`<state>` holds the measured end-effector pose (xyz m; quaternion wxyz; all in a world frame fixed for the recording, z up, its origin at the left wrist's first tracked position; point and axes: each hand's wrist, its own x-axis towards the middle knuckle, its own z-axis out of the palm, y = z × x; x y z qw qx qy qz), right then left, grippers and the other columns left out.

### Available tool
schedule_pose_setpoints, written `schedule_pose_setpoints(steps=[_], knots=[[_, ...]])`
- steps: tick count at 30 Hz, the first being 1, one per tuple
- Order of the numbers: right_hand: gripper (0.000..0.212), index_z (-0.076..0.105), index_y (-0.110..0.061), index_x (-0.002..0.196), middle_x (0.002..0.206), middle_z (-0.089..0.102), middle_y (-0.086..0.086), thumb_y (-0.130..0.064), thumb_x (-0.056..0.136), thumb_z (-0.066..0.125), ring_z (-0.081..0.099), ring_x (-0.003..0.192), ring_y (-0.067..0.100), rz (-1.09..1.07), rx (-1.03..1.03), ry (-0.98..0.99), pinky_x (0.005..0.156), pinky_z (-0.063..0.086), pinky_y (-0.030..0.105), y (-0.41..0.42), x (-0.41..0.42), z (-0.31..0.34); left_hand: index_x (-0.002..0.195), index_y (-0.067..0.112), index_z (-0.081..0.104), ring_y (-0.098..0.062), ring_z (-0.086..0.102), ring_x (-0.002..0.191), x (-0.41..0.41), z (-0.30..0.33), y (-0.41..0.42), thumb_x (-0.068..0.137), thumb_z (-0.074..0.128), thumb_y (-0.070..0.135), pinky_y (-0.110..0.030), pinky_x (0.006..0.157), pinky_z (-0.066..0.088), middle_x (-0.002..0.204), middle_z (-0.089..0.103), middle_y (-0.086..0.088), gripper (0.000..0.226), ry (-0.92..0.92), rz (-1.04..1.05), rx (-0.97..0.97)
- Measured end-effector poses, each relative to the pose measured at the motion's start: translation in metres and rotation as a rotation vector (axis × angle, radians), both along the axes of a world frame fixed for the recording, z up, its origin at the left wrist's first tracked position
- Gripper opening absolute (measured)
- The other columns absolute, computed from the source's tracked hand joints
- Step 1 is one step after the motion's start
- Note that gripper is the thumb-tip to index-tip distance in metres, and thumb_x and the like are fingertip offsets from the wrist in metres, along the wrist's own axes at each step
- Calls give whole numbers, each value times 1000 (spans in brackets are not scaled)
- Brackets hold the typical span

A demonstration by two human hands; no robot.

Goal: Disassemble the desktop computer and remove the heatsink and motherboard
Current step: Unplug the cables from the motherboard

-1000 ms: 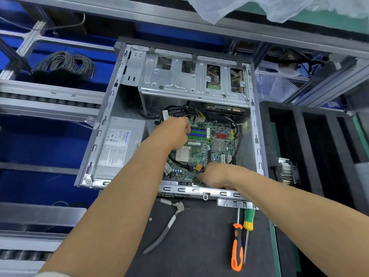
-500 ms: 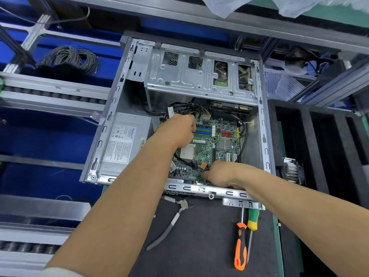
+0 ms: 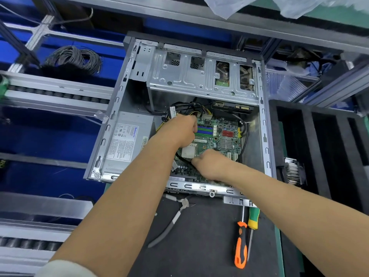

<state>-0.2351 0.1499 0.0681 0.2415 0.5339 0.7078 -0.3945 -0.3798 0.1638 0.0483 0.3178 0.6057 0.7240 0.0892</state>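
left hand [image 3: 180, 131] curled at the far-left edge of the motherboard [image 3: 219, 136], seemingly gripping cables there | right hand [image 3: 209, 163] fingers curled on its near part, grasp hidden | motherboard lies flat inside open computer case [image 3: 264, 136], power supply [image 3: 123, 142] beside it, label unreadable | heatsink [image 3: 292, 169] in black foam tray [image 3: 311, 156] at right

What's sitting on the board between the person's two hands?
In the head view, the square silver processor chip lies on the green motherboard, bare with no heatsink on it, between the left hand and the right hand.
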Motion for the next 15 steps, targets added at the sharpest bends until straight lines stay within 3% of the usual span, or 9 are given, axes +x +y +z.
schedule_pose_setpoints(steps=[2,5,8,10,13,15], knots=[[32,49,-19,73,69,46,2,-27,101,35,40,53,13,50,-20,-57,54,36,24,2,4,6,93,24,56,-20,55,75,0,0,1,93,44,6,-32,63,45,102,56,-5,22,-7,7,-2],[30,58,-21,113,77,52,8,-23,103,30,43,53,15,168,-57,-174,51,36,25,4,18,16,94,25,56,-21,56,76,-1,1,1,94,42,7,-35,66,49,103,57,-5,22,-9,4,-17],[35,49,-10,76,73,47,4,-30,102,37,42,57,13,236,42,-225,45,32,23,4,26,20,94,22,57,-23,58,81,0,3,0,93,42,7,-40,72,54,103,59,-3,22,-5,-5,-28],[41,38,-14,66,71,43,3,-33,102,40,40,58,14,277,85,-233,47,31,23,3,30,25,92,22,58,-24,59,81,0,5,-2,92,43,6,-42,74,55,102,60,-3,21,-6,-15,-35],[36,45,-15,69,76,51,6,-35,99,44,49,72,23,230,155,-138,63,40,29,2,38,33,88,19,57,-27,62,86,1,8,-3,91,41,5,-46,78,55,106,63,-5,21,-23,-24,-35],[26,57,-15,89,89,53,11,-32,101,41,51,83,27,252,200,-110,68,43,32,0,39,39,87,20,56,-27,62,89,1,8,-3,91,41,5,-47,82,54,108,63,-5,22,-29,-16,-29]])
